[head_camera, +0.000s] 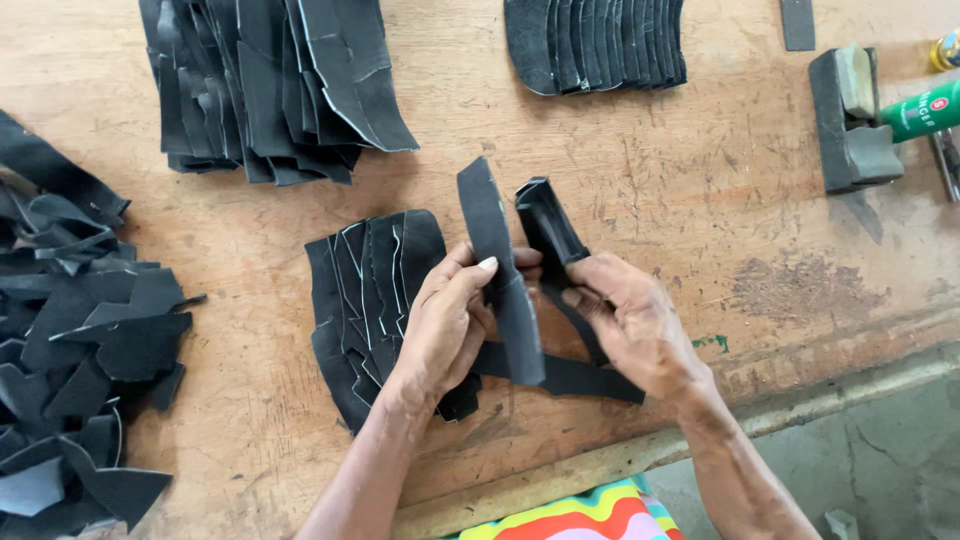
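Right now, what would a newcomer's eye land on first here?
At centre, the left hand and right hand each pinch a black leather strip above the wooden table. Fanned stacks of black cut pieces lie at top left, and a loose heap spreads along the left edge.

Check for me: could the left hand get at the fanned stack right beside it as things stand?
Probably yes. The left hand is directly over the fanned stack, nothing between them, but it is holding a strip, so it would have to free its fingers first.
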